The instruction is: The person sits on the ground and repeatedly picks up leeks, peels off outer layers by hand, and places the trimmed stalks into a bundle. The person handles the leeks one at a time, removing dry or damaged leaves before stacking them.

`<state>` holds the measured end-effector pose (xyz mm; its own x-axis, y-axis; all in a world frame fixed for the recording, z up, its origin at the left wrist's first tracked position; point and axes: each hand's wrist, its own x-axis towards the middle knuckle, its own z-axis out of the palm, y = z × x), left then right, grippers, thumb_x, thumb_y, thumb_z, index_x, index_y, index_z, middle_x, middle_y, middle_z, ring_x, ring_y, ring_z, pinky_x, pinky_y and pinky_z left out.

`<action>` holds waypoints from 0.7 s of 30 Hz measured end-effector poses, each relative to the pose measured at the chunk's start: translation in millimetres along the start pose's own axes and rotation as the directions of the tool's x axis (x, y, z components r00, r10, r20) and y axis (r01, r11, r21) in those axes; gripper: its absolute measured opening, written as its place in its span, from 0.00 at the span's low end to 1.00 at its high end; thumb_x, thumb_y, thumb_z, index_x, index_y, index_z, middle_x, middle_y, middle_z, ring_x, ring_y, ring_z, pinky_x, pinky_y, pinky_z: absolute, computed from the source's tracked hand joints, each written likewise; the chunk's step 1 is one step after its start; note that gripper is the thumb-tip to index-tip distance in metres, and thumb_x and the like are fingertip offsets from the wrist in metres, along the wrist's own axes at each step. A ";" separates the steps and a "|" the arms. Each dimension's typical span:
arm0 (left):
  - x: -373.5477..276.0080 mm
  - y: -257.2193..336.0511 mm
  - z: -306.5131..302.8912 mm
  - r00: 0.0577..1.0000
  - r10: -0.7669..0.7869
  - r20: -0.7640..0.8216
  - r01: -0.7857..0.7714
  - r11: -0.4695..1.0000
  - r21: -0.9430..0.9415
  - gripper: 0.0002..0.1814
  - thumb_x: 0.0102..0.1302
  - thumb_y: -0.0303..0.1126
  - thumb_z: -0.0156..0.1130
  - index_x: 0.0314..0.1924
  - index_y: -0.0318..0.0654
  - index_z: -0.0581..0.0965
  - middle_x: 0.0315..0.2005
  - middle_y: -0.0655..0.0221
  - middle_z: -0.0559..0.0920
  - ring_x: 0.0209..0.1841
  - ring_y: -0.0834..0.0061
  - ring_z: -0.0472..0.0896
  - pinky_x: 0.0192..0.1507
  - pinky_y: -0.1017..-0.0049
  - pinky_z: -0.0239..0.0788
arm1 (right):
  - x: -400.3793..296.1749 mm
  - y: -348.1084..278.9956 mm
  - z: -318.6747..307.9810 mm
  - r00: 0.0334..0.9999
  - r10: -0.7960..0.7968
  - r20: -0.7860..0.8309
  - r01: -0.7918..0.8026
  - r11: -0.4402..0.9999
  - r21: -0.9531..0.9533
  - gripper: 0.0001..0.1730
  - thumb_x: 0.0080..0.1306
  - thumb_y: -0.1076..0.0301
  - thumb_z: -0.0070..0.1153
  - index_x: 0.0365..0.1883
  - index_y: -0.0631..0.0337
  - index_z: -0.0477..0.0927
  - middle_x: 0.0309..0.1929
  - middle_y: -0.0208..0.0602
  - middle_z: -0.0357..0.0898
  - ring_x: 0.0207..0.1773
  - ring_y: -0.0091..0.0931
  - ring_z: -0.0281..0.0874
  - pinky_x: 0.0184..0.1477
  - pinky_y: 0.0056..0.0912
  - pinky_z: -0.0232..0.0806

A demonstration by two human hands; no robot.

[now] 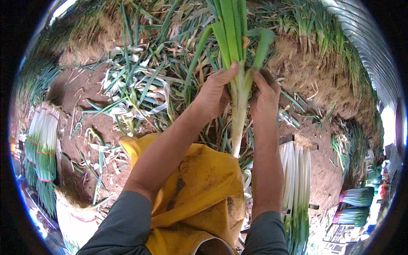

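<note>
A large green onion (238,105) stands nearly upright before me, green leaves at the top and pale stalk below. My left hand (215,91) grips it from the left where leaves and stalk meet, thumb on the stalk. On the right side, my right hand (266,91) has its fingers on the outer layer of the same onion, by a leaf that is bent outward and blurred. The stalk's lower end hangs beside a stained yellow apron (204,178) over my lap. Several peeled white-stalked onions (296,175) lie right of my right forearm.
Stripped leaves and skins (143,79) are heaped on the soil ahead. Unpeeled rooted onions (318,41) are piled at upper right. Banded onion bundles (44,143) stand at left, with another white bundle (75,223) at lower left. More bundles (355,207) lie at far right.
</note>
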<state>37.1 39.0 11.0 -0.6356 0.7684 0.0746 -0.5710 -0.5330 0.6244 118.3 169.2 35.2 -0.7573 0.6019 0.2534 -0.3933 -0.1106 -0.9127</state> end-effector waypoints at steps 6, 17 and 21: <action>2.1 -2.8 -12.4 0.998 0.001 0.060 0.003 0.997 -0.074 0.33 0.81 0.60 0.65 0.70 0.42 0.78 0.57 0.62 0.90 0.60 0.61 0.89 0.65 0.55 0.81 | -22.7 11.3 4.8 0.993 0.054 -0.104 -0.006 0.911 0.413 0.13 0.81 0.69 0.64 0.57 0.69 0.83 0.51 0.45 0.91 0.50 0.36 0.90 0.57 0.44 0.81; 3.3 25.2 -18.5 0.972 0.234 0.036 -0.233 0.972 -0.019 0.34 0.79 0.68 0.63 0.61 0.42 0.79 0.43 0.68 0.88 0.46 0.64 0.89 0.48 0.57 0.85 | -62.7 56.6 -50.6 0.981 0.118 -0.152 -0.012 0.825 0.565 0.15 0.85 0.61 0.60 0.59 0.63 0.82 0.53 0.43 0.87 0.59 0.40 0.86 0.70 0.53 0.75; 2.9 32.0 -21.3 0.968 0.250 0.007 -0.250 0.968 -0.001 0.35 0.79 0.69 0.62 0.60 0.42 0.80 0.41 0.70 0.86 0.43 0.66 0.88 0.45 0.56 0.84 | -116.9 64.7 -69.1 0.991 0.129 0.015 -0.101 0.686 0.721 0.14 0.87 0.60 0.57 0.57 0.61 0.84 0.52 0.43 0.88 0.57 0.39 0.86 0.69 0.56 0.76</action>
<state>5.9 16.6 14.7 -0.7545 0.6130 0.2344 -0.3944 -0.7089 0.5847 217.4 146.3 -75.7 -0.8097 0.5704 0.1379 -0.5694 -0.7065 -0.4204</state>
